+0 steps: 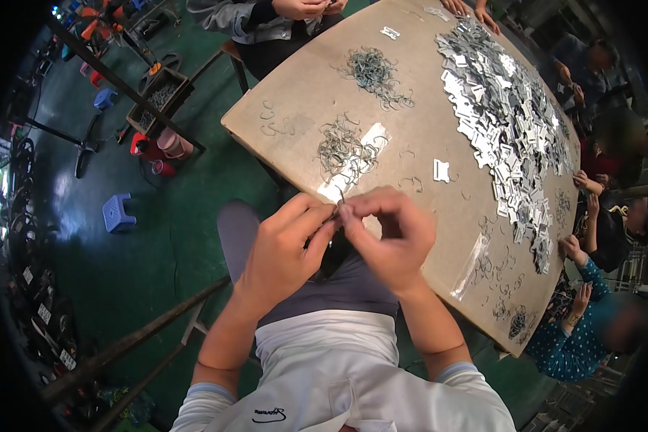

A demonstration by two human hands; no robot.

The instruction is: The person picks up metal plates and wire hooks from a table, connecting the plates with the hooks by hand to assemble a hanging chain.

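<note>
My left hand (pixel 284 241) and my right hand (pixel 392 234) meet fingertip to fingertip over the near edge of the table (pixel 403 86). Both pinch a thin curved wire hook (pixel 341 194), mostly covered by the fingers. Just beyond them lies a loose pile of similar wire hooks (pixel 345 150). A second hook pile (pixel 371 69) is farther back. One flat silvery metal plate (pixel 441 171) lies alone to the right of my hands, with a few single hooks around it.
A long heap of metal plates (pixel 504 122) covers the table's right part. Co-workers' hands (pixel 587 183) are along the far edge; another person (pixel 266 21) sits at the top left. A blue stool (pixel 118 213) and a crate (pixel 158 101) stand on the floor at left.
</note>
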